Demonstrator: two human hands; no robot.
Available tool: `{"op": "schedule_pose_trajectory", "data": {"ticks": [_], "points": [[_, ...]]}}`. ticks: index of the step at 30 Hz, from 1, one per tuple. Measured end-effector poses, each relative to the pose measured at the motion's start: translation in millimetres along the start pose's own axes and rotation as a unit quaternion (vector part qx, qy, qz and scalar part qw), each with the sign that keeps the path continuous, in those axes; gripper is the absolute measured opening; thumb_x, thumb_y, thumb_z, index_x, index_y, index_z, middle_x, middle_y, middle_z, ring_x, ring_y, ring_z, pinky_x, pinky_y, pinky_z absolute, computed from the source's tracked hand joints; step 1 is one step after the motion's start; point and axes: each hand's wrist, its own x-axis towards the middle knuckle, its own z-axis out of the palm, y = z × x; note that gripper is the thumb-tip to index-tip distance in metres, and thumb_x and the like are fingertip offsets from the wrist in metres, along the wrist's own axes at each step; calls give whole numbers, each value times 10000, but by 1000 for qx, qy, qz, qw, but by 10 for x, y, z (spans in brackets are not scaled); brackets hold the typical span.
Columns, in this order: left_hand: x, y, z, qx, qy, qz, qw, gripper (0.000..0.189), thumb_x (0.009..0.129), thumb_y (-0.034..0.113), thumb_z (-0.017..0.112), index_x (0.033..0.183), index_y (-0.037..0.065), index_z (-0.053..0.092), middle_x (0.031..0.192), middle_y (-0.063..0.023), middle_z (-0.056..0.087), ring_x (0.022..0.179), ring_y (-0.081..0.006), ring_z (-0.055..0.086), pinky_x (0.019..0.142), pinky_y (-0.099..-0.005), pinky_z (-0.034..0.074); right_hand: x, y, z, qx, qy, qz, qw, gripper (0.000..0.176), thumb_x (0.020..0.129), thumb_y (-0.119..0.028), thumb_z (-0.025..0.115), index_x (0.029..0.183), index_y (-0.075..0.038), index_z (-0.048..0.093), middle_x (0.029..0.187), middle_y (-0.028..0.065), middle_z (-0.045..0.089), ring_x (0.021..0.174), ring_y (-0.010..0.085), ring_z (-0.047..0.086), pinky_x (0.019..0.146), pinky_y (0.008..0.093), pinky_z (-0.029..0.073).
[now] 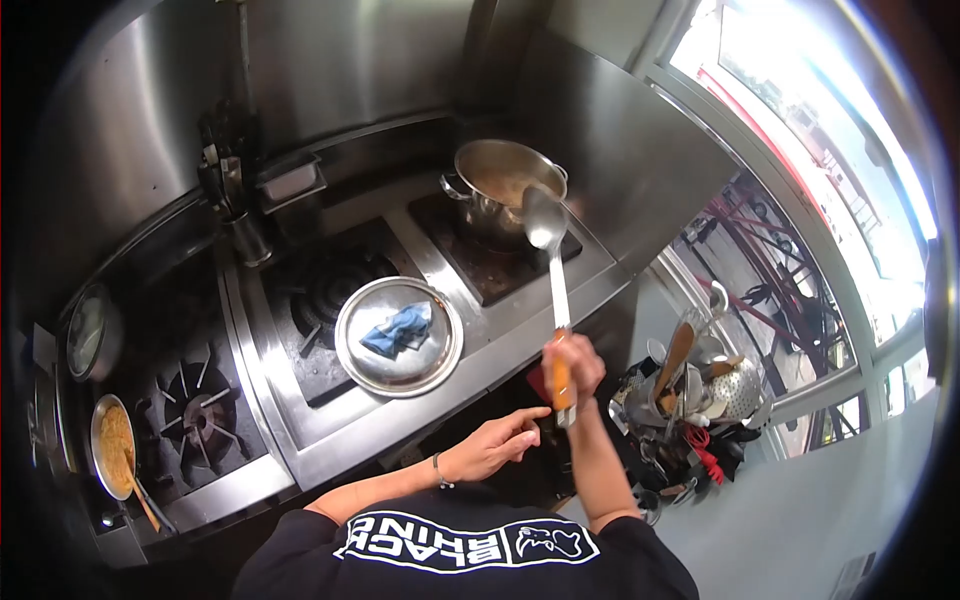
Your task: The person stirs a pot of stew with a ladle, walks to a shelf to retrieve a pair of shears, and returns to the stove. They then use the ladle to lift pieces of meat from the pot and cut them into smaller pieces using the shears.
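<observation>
While ladle (559, 290) in hand (575, 366), shirt (465, 582): "BLACK"

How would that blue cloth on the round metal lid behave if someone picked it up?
The blue cloth would probably sag, since it lies in loose folds. It looks thin, so likely light. Pushed, it might slide on the shiny lid.

From my remote station, saw black short-sleeved shirt (465, 587), white-outlined print (468, 543) with block lettering (450, 550), "BLACK" legible, animal emblem (553, 541) alongside; thin dark bracelet (437, 468) on left wrist.
</observation>
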Motion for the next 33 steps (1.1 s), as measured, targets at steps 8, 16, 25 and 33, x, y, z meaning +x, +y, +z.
{"op": "schedule_pose_trajectory", "data": {"ticks": [8, 16, 25, 33], "points": [[-49, -217, -875, 163, 51, -44, 984, 331, 943, 227, 585, 1222, 51, 564, 855, -22, 617, 740, -83, 555, 691, -239, 462, 899, 1716, 542, 45, 15, 218, 975, 53, 822, -60, 601, 861, -27, 612, 785, 102, 633, 662, 195, 608, 640, 283, 483], [72, -346, -1063, 118, 215, -106, 964, 324, 936, 185, 590, 1225, 42, 556, 863, -14, 614, 809, -79, 561, 746, -239, 461, 1377, 2896, 967, 55, -222, 80, 970, 155, 759, -41, 621, 913, -27, 616, 794, 133, 595, 721, 275, 591, 683, 327, 470], [894, -405, -908, 93, 397, -63, 911, 292, 913, 138, 607, 1183, 31, 579, 861, -53, 646, 817, -131, 620, 791, -271, 483, 1691, 3757, 1154, 105, -425, 158, 885, 133, 824, -140, 643, 847, -11, 662, 728, 110, 629, 673, 212, 608, 668, 302, 471], [1101, -279, -805, 73, 522, -75, 846, 260, 907, 81, 586, 1153, -4, 576, 864, -47, 638, 798, -111, 600, 740, -253, 489, 1620, 4403, 1226, 254, -407, 292, 827, 238, 852, -213, 569, 835, -4, 680, 683, 58, 635, 624, 106, 529, 571, 248, 412]]}}
